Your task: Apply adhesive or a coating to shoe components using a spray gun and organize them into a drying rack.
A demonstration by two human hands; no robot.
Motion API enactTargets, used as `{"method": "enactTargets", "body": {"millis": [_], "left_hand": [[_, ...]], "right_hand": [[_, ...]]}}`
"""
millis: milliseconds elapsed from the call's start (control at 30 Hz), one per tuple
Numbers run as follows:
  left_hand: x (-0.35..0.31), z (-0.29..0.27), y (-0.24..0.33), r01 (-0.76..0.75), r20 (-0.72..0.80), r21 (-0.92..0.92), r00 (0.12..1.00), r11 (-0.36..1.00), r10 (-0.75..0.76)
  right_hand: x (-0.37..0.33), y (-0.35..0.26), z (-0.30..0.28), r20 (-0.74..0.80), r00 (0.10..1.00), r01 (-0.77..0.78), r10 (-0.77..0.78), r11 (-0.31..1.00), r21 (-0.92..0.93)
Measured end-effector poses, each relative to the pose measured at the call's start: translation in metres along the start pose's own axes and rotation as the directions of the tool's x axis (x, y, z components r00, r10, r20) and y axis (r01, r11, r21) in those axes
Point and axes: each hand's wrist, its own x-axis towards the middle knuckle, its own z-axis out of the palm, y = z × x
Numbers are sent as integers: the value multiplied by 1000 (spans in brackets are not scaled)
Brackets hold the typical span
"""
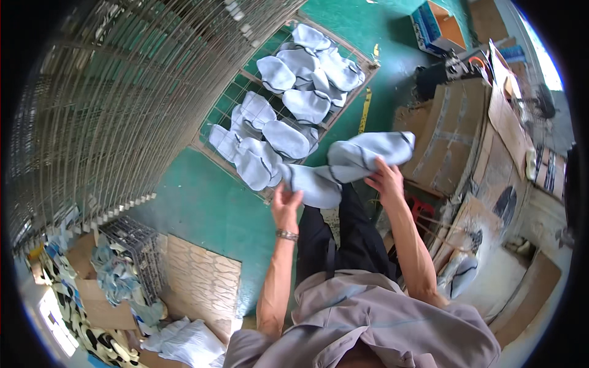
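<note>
My left hand [286, 205], with a banded watch at the wrist, is closed on the edge of a light grey, foot-shaped fabric piece [316, 187] with dark trim, which looks like a shoe upper. My right hand [386, 180] grips another pair of such light grey uppers [362, 158], which overlap each other. The pieces in the two hands touch or overlap in front of my legs. Beyond them, a low wire-mesh rack [219, 115] on the floor carries several more light grey uppers [286, 138], lying loosely in two groups.
Tall stacked wire racks [123, 92] stand at the left. Cardboard-covered equipment [451, 129] is close on the right. A blue-sided box [438, 27] sits far right on the green floor [190, 208]. At lower left are a dark crate [138, 251], a patterned board [202, 273] and white bags [187, 340].
</note>
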Motion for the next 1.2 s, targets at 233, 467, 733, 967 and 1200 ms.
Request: {"method": "enactTargets", "body": {"millis": [233,467,733,967,1200], "left_hand": [[169,-73,37,-288,-374,-59,894,956,246],[414,-163,-67,-340,-544,118,764,933,347],[585,-291,-224,111,-720,123,693,986,12],[590,-314,-215,401,-715,118,669,909,-203],[599,-329,-219,465,-696,87,661,881,-281]], "right_hand": [[166,22,255,339,941,56,14,980,-194],[384,173,405,625,765,40,155,957,-286],[483,358,360,594,715,77,369,802,-592],[426,357,203,379,745,-99,549,653,-751],[409,358,308,879,435,658,194,597,-458]]}}
